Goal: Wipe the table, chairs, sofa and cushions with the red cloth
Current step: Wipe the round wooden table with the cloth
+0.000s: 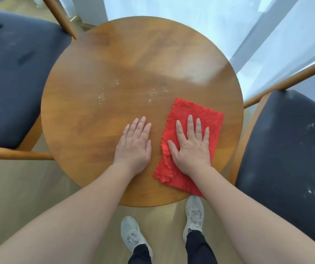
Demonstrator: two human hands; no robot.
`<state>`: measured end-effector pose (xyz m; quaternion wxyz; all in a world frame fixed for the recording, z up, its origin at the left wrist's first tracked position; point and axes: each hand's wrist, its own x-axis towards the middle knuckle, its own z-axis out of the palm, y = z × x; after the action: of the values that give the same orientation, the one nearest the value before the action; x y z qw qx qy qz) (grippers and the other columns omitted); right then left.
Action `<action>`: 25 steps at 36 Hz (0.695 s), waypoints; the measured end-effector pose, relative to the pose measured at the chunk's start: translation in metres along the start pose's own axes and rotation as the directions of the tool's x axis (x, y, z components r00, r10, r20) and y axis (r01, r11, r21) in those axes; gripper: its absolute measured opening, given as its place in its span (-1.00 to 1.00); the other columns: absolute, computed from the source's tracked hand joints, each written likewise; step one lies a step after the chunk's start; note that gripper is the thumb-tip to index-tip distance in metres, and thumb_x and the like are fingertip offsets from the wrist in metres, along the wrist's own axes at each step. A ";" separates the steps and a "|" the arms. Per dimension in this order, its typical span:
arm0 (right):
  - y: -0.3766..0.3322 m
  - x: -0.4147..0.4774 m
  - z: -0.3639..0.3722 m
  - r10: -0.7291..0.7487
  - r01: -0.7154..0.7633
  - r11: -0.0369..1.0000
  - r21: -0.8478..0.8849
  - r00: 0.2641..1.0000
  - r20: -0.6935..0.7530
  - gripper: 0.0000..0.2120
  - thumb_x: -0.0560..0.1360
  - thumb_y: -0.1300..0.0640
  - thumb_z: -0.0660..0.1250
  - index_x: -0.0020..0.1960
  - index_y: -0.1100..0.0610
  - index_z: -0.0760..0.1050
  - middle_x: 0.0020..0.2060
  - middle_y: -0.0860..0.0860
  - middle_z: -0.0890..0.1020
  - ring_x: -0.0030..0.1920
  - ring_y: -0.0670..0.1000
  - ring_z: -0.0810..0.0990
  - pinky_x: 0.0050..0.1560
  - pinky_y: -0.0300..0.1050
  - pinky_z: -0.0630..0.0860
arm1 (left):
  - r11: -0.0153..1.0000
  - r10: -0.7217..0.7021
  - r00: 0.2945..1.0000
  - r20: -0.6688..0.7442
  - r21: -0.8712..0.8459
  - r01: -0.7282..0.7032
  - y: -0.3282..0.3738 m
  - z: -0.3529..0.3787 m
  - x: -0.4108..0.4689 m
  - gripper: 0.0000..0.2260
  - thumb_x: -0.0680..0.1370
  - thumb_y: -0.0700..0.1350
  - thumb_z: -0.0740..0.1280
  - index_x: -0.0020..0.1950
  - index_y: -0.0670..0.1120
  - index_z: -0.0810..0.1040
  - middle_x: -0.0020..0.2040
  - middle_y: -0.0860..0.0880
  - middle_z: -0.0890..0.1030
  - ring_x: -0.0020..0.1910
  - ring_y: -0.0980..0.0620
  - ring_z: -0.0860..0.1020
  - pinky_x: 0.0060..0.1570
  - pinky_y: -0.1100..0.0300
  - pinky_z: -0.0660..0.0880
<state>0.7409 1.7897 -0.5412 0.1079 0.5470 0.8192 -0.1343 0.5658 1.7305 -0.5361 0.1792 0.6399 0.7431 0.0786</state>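
A round wooden table (88, 111) fills the middle of the view. White specks and crumbs (130, 92) lie scattered near its centre. The red cloth (208, 115) lies flat on the table's near right part. My right hand (191, 143) presses down on the cloth, palm flat and fingers spread. Just left of the cloth, my left hand (135, 143) rests flat on the bare wood and holds nothing. Two chairs flank the table, the left chair (13, 82) and the right chair (286, 149), each with a dark seat and a wooden frame.
The right chair's seat carries white smudges (313, 126); the left seat has dark marks (26, 58). Wooden chair rails (286, 79) run close to the table's edges. My two feet in light shoes (132, 235) stand on the wooden floor under the near rim.
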 end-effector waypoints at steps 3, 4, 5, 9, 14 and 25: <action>0.008 -0.028 0.011 -0.064 0.064 0.998 -0.016 0.998 -0.011 -0.32 0.54 -0.30 -0.11 0.57 -0.02 -0.08 0.56 0.13 -0.09 0.55 0.20 -0.15 0.48 0.28 -0.19 | 1.000 0.007 1.000 0.022 0.025 -0.008 -0.002 0.007 -0.004 -0.53 0.62 -0.04 0.10 0.52 -0.08 0.18 0.55 -0.06 0.12 0.53 0.00 0.02 0.49 0.12 -0.17; 0.010 -0.041 0.015 -0.091 0.091 0.996 -0.012 0.996 -0.014 -0.33 0.54 -0.29 -0.07 0.56 -0.01 -0.03 0.56 0.14 -0.05 0.55 0.22 -0.11 0.48 0.30 -0.15 | 0.999 0.008 1.000 0.022 0.037 -0.009 -0.003 0.008 -0.006 -0.53 0.61 -0.02 0.08 0.52 -0.08 0.20 0.54 -0.07 0.14 0.53 0.00 0.04 0.49 0.10 -0.13; 0.012 -0.054 0.020 -0.115 0.115 0.993 -0.010 0.993 -0.013 -0.33 0.54 -0.28 -0.03 0.56 -0.01 0.01 0.56 0.14 -0.01 0.55 0.22 -0.08 0.47 0.31 -0.10 | 0.999 0.007 1.000 0.019 0.046 -0.008 -0.003 0.008 -0.007 -0.53 0.60 -0.01 0.06 0.51 -0.09 0.22 0.53 -0.07 0.16 0.53 -0.01 0.07 0.50 0.08 -0.09; 0.022 -0.073 0.027 -0.157 0.157 0.987 -0.038 0.988 0.015 -0.35 0.55 -0.27 0.00 0.56 -0.04 -0.01 0.56 0.10 -0.01 0.55 0.19 -0.08 0.47 0.27 -0.10 | 0.997 0.001 1.000 0.028 0.072 -0.003 -0.002 0.008 -0.007 -0.48 0.56 0.04 -0.03 0.50 -0.10 0.26 0.52 -0.07 0.19 0.52 -0.02 0.11 0.49 0.04 -0.04; 0.039 -0.042 0.015 -0.089 0.091 0.995 -0.047 0.995 0.037 -0.35 0.54 -0.31 -0.12 0.54 -0.09 -0.19 0.54 0.02 -0.19 0.53 0.11 -0.27 0.48 0.20 -0.29 | 0.995 -0.005 0.999 0.035 0.103 0.001 -0.001 0.009 -0.007 -0.46 0.56 0.05 -0.08 0.51 -0.09 0.20 0.53 -0.03 0.13 0.52 0.05 0.04 0.50 0.07 -0.09; 0.101 0.068 -0.030 0.029 -0.032 0.996 -0.087 0.999 -0.039 -0.31 0.50 -0.33 -0.22 0.57 -0.09 -0.15 0.57 0.03 -0.16 0.55 0.08 -0.22 0.50 0.14 -0.27 | 0.994 -0.022 0.998 0.062 0.112 0.015 -0.002 0.010 -0.007 -0.49 0.58 0.05 -0.08 0.51 -0.06 0.14 0.53 0.00 0.09 0.52 0.07 0.01 0.49 0.08 -0.08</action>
<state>0.8079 1.8956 -0.5450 0.1183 0.5566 0.8177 -0.0864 0.5686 1.7221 -0.5452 0.1670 0.6443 0.7461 0.0150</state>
